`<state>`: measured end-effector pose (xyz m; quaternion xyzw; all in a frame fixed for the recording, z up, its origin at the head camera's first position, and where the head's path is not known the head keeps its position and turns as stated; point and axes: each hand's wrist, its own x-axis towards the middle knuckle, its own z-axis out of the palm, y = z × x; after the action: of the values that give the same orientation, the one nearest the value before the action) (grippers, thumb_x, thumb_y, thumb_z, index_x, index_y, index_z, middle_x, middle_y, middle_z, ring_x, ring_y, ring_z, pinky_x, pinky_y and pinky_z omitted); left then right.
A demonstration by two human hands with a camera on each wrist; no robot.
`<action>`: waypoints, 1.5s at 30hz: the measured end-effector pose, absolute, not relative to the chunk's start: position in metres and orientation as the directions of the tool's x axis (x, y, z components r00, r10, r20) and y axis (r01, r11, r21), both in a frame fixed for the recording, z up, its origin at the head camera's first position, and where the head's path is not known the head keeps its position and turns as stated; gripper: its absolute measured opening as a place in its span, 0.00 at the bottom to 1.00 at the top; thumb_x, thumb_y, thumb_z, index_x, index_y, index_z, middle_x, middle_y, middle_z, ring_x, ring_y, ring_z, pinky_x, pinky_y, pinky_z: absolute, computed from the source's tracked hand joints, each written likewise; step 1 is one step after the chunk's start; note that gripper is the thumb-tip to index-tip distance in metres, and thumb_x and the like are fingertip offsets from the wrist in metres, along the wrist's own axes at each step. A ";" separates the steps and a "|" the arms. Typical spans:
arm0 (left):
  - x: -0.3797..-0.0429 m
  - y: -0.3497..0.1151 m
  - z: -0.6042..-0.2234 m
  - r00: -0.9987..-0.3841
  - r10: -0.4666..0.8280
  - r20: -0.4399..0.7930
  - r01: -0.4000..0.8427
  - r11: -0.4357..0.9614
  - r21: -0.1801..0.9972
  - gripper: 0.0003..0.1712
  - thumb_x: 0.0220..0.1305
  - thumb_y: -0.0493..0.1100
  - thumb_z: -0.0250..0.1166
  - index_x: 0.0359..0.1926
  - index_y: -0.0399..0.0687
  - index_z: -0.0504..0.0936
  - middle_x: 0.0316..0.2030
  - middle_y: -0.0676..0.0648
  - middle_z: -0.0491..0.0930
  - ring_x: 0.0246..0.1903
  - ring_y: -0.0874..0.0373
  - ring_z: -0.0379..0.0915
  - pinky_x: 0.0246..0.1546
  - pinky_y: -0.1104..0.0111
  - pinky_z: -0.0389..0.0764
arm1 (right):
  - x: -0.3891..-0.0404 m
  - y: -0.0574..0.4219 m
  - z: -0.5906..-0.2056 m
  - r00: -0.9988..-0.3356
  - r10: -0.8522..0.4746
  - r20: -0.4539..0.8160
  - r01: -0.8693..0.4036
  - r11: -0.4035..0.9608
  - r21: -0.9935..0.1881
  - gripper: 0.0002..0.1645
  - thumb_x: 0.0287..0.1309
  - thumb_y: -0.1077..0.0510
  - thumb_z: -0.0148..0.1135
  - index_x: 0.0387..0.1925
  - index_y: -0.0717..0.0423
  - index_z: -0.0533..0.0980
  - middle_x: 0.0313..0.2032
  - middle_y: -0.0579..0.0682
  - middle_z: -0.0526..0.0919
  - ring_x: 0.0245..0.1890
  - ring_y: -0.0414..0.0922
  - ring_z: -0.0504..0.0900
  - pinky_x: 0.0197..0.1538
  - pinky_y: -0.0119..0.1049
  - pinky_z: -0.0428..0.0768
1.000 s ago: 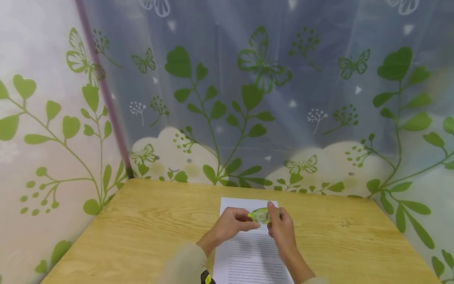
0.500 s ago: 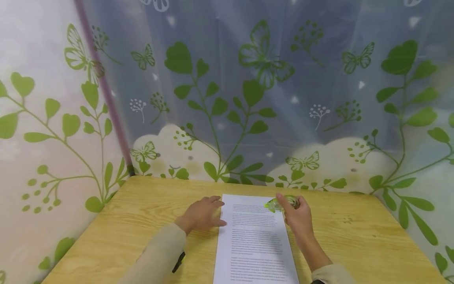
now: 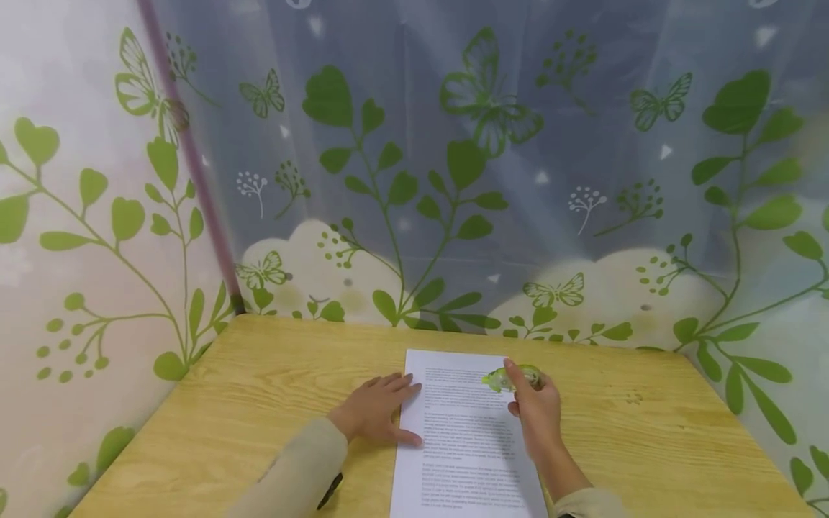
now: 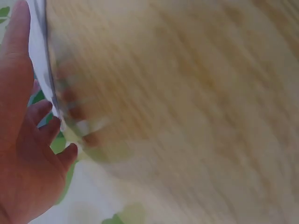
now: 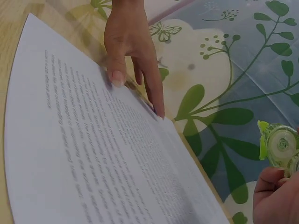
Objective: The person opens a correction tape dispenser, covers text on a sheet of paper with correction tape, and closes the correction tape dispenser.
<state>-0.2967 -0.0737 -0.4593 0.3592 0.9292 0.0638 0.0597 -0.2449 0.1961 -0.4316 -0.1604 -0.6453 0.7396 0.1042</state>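
Observation:
My right hand holds a clear green correction tape above the upper right part of a printed sheet of paper. The tape's round spools show through its case in the right wrist view, where the correction tape appears at the right edge. With fingers spread, my left hand lies at the paper's left edge. Its thumb and fingertips reach onto the sheet, as the left hand also shows in the right wrist view. No object is held in the left hand in the left wrist view.
The paper lies on a wooden table. Behind the table hangs a curtain printed with leaves and butterflies, and it continues along both sides. A dark pole stands at the back left corner.
My left hand has left the correction tape, moved left and come down onto the paper's left edge. The right hand has shifted slightly right, still holding the tape.

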 end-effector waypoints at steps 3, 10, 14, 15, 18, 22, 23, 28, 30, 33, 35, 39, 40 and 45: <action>-0.297 -0.072 -0.459 -0.725 0.685 -0.071 0.671 0.725 0.155 0.55 0.52 0.78 0.55 0.73 0.51 0.58 0.72 0.44 0.53 0.69 0.45 0.49 0.65 0.49 0.54 | -0.245 0.192 -0.437 -0.932 0.335 -0.136 0.061 -0.225 -0.972 0.31 0.53 0.37 0.66 0.33 0.54 0.61 0.20 0.44 0.57 0.16 0.36 0.57 0.23 0.28 0.64; -0.298 -0.068 -0.462 -0.717 0.695 -0.056 0.682 0.716 0.147 0.54 0.53 0.77 0.55 0.73 0.51 0.58 0.72 0.43 0.52 0.70 0.45 0.47 0.66 0.48 0.52 | -0.255 0.172 -0.458 -0.950 0.278 -0.139 0.122 -0.080 -0.989 0.40 0.56 0.30 0.58 0.49 0.61 0.65 0.25 0.49 0.76 0.19 0.37 0.74 0.20 0.27 0.69; -0.296 -0.069 -0.462 -0.725 0.685 -0.065 0.671 0.725 0.152 0.55 0.53 0.78 0.53 0.73 0.51 0.57 0.72 0.44 0.51 0.70 0.46 0.46 0.66 0.49 0.50 | -0.264 0.154 -0.473 -0.952 0.292 -0.092 0.106 0.033 -0.994 0.44 0.51 0.31 0.63 0.52 0.61 0.63 0.24 0.52 0.80 0.17 0.40 0.76 0.18 0.29 0.71; -0.296 -0.069 -0.463 -0.725 0.685 -0.065 0.672 0.725 0.153 0.55 0.53 0.78 0.53 0.73 0.51 0.57 0.72 0.44 0.50 0.70 0.46 0.45 0.66 0.49 0.50 | -0.266 0.150 -0.476 -0.953 0.294 -0.071 0.096 0.071 -0.993 0.43 0.51 0.32 0.65 0.51 0.61 0.63 0.22 0.52 0.80 0.16 0.40 0.75 0.17 0.29 0.71; -0.295 -0.068 -0.464 -0.722 0.689 -0.065 0.674 0.721 0.159 0.54 0.54 0.78 0.53 0.73 0.52 0.56 0.73 0.44 0.50 0.70 0.46 0.45 0.67 0.49 0.50 | -0.270 0.138 -0.483 -0.951 0.308 -0.016 0.081 0.200 -0.977 0.39 0.50 0.35 0.68 0.48 0.59 0.64 0.17 0.50 0.79 0.13 0.41 0.73 0.17 0.30 0.69; -0.295 -0.068 -0.465 -0.723 0.687 -0.068 0.672 0.723 0.162 0.54 0.55 0.77 0.53 0.74 0.52 0.56 0.73 0.44 0.49 0.71 0.47 0.44 0.67 0.49 0.49 | -0.271 0.127 -0.486 -0.955 0.295 0.031 0.057 0.286 -0.957 0.35 0.51 0.39 0.69 0.45 0.59 0.64 0.19 0.50 0.78 0.16 0.43 0.76 0.21 0.32 0.71; -0.295 -0.068 -0.465 -0.724 0.686 -0.068 0.671 0.724 0.161 0.54 0.55 0.77 0.53 0.74 0.52 0.56 0.73 0.44 0.49 0.71 0.47 0.44 0.67 0.49 0.49 | -0.270 0.125 -0.486 -0.956 0.293 0.034 0.057 0.297 -0.953 0.35 0.51 0.39 0.69 0.44 0.59 0.64 0.21 0.50 0.78 0.16 0.43 0.76 0.22 0.33 0.72; -0.296 -0.068 -0.466 -0.728 0.682 -0.070 0.668 0.729 0.147 0.53 0.55 0.77 0.53 0.73 0.53 0.56 0.73 0.45 0.50 0.71 0.47 0.44 0.67 0.49 0.49 | -0.269 0.121 -0.486 -0.956 0.290 0.037 0.072 0.357 -0.931 0.36 0.52 0.38 0.67 0.46 0.61 0.64 0.27 0.52 0.77 0.17 0.42 0.77 0.26 0.35 0.75; -0.295 -0.068 -0.465 -0.731 0.679 -0.069 0.666 0.732 0.144 0.53 0.55 0.77 0.52 0.73 0.52 0.57 0.72 0.44 0.51 0.71 0.47 0.45 0.67 0.49 0.50 | -0.268 0.121 -0.487 -0.957 0.290 0.034 0.078 0.367 -0.927 0.36 0.53 0.38 0.67 0.46 0.61 0.64 0.29 0.52 0.77 0.17 0.42 0.77 0.26 0.35 0.76; -0.294 -0.068 -0.466 -0.738 0.671 -0.068 0.660 0.739 0.132 0.54 0.54 0.78 0.52 0.73 0.52 0.57 0.72 0.44 0.51 0.70 0.47 0.45 0.66 0.48 0.50 | -0.268 0.120 -0.487 -0.959 0.281 0.038 0.070 0.366 -0.928 0.35 0.52 0.40 0.68 0.45 0.61 0.64 0.29 0.53 0.77 0.18 0.42 0.77 0.26 0.35 0.76; -0.293 -0.068 -0.466 -0.741 0.668 -0.067 0.658 0.743 0.123 0.55 0.54 0.79 0.51 0.73 0.51 0.57 0.72 0.43 0.51 0.70 0.47 0.46 0.66 0.48 0.51 | -0.268 0.119 -0.488 -0.961 0.274 0.042 0.064 0.367 -0.928 0.35 0.52 0.40 0.68 0.45 0.61 0.64 0.29 0.53 0.77 0.18 0.42 0.77 0.25 0.35 0.77; -0.291 -0.069 -0.467 -0.743 0.665 -0.067 0.658 0.746 0.107 0.55 0.54 0.79 0.51 0.73 0.50 0.57 0.72 0.43 0.52 0.70 0.46 0.46 0.66 0.47 0.51 | -0.268 0.117 -0.490 -0.965 0.257 0.047 0.055 0.379 -0.924 0.38 0.52 0.39 0.69 0.48 0.62 0.63 0.30 0.53 0.77 0.18 0.42 0.77 0.25 0.35 0.77; -0.291 -0.069 -0.467 -0.743 0.666 -0.067 0.658 0.745 0.109 0.55 0.54 0.79 0.51 0.73 0.50 0.57 0.72 0.43 0.52 0.70 0.45 0.46 0.66 0.47 0.51 | -0.268 0.117 -0.491 -0.966 0.253 0.048 0.054 0.383 -0.922 0.39 0.51 0.39 0.69 0.48 0.62 0.63 0.30 0.53 0.77 0.18 0.42 0.77 0.25 0.35 0.77; -0.290 -0.070 -0.470 -0.736 0.675 -0.048 0.668 0.736 0.108 0.54 0.55 0.77 0.52 0.73 0.48 0.58 0.72 0.41 0.53 0.70 0.46 0.46 0.64 0.45 0.53 | -0.268 0.116 -0.494 -0.969 0.237 0.074 0.026 0.396 -0.918 0.38 0.51 0.40 0.69 0.48 0.63 0.63 0.28 0.53 0.78 0.18 0.42 0.78 0.25 0.35 0.77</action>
<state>-0.2902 -0.0696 -0.4702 0.3607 0.9308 0.0419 0.0419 -0.2682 0.1156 -0.4937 -0.0792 -0.8299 0.5438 0.0966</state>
